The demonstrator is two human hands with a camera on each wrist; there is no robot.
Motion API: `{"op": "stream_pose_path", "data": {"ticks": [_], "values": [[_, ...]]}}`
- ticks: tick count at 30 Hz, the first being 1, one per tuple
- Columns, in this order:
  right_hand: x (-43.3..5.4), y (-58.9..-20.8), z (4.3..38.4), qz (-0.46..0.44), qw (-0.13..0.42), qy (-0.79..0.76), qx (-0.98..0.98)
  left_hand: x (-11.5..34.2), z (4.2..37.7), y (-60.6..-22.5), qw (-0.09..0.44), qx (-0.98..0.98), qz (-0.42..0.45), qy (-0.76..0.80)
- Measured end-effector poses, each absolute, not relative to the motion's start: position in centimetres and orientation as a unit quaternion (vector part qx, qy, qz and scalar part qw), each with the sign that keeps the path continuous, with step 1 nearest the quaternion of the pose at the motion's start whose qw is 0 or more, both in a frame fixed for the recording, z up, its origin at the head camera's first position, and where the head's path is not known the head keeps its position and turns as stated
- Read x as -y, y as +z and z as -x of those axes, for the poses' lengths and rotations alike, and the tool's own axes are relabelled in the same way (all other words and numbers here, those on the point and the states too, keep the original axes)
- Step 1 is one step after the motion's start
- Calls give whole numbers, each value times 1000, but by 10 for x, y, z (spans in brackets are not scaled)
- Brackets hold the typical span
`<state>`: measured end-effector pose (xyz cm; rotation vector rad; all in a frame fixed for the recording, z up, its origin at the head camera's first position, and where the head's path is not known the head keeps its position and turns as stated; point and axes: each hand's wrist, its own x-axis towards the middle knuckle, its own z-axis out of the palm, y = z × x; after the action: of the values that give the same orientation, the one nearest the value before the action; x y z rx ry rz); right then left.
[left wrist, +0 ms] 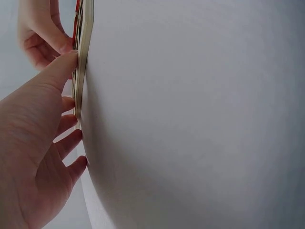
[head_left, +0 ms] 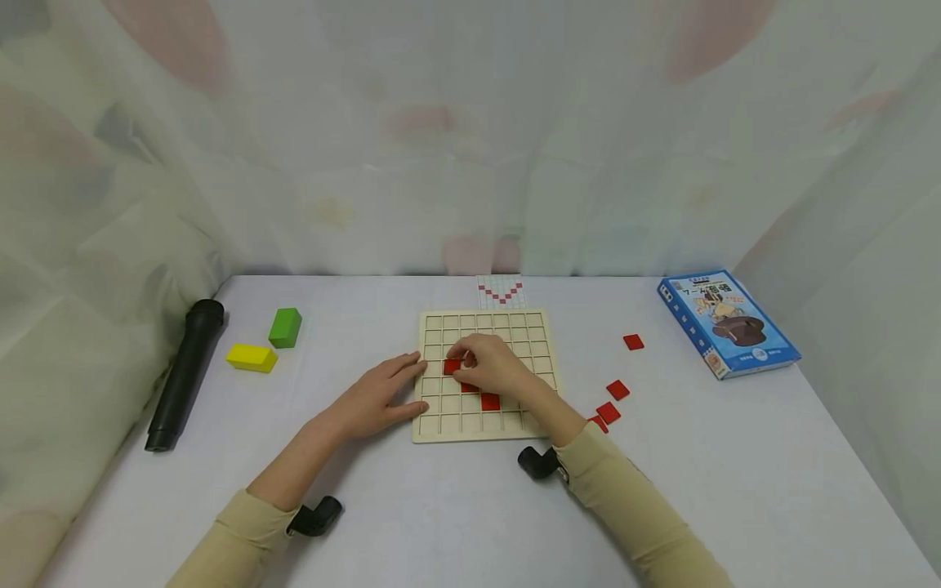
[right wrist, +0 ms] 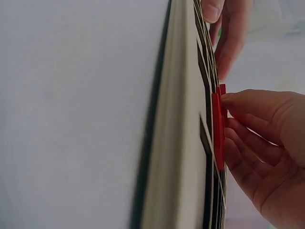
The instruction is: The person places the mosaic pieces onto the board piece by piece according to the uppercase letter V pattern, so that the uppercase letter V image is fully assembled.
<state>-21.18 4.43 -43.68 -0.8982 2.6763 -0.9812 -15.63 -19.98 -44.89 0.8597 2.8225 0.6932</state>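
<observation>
Board: pale gridded board (head_left: 441, 426), flat on the tabletop (head_left: 434, 514), its cells marked off by raised lines.
Left hand: left hand (head_left: 376, 400) beside the board; fingers spread apart, fingertips and thumb touching its left edge.
Right hand: right hand (head_left: 496, 367) over the middle of the grid; thumb and forefinger clamped on 1 red tile, the other fingers curled in behind.
Tile at the fingers: red tile (head_left: 452, 367) on the left part of the grid, forefinger at its far side, thumb at its near right corner; cannot tell whether it sits fully in its cell.
Tiles under the hand: 2 more, the middle tile (head_left: 469, 388) partly covered by the hand and the near tile (head_left: 490, 402) just below it; all 3 step diagonally down to the right.
Loose tiles: 4 red squares (head_left: 618, 389) on the tabletop right of the board, 1 set apart farther back, 1 partly hidden by the right sleeve (head_left: 625, 498).
Card: pattern card (head_left: 501, 291) just behind the board, red cells in a V.
Left side: green block (head_left: 285, 327), yellow block (head_left: 251, 358), black cylinder (head_left: 185, 376).
Right side: blue box (head_left: 729, 323), lying flat.
</observation>
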Motion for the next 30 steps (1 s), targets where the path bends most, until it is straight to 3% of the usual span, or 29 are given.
{"op": "stream_pose_path", "data": {"ticks": [16,30], "values": [[-54,-433,207,276,71,-354,-891,200,159,-450,52,-930,-284,226],[-116,-426,207,227,46,-400,-887,200,158,-452,51,-932,-286,217]]}}
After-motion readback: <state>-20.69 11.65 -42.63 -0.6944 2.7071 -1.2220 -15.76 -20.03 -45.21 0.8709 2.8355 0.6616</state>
